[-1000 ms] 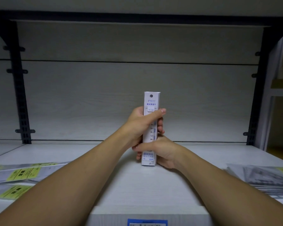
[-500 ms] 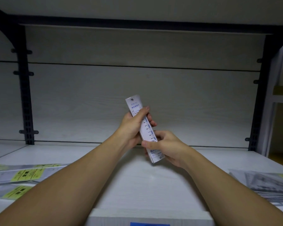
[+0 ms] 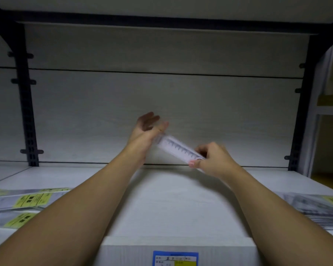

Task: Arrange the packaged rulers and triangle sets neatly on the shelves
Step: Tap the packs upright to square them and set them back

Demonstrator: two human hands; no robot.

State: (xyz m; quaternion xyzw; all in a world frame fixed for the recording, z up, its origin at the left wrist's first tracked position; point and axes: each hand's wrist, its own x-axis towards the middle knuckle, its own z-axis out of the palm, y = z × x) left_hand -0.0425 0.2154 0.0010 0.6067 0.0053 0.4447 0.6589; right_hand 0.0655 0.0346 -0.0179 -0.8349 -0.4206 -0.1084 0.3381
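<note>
So the packaged ruler point(image 3: 178, 150) is up in the air near the middle of the frame, over the white shelf board point(image 3: 173, 204) and in front of the pale back panel point(image 3: 161, 96). Its long axis runs diagonal, upper left down to lower right, with the printed scale side facing the camera. It's pretty motion-blurred, so I can't read any print on it.

The right hand point(image 3: 211, 160) has the lower right end pinched between thumb and curled fingers. The left hand point(image 3: 148, 127) sits at the upper left end with its fingers spread and fairly straight, palm turned toward the ruler. The heel of the palm looks like it's touching that end, but with the blur I can't say for sure, and it isn't wrapped around it.

Around it: at the lower left edge of the frame there's a stack of flat clear packs with yellow labels point(image 3: 27, 204) lying on the shelf, and at the lower right edge another pile of clear packs point(image 3: 319, 210) with a yellow label. Both piles are well apart from the ruler. Black slotted uprights point(image 3: 26, 112) stand at the left and right sides. A blue and yellow price tag point(image 3: 175, 258) sits on the front lip at bottom center. Both forearms reach in from the bottom corners.
</note>
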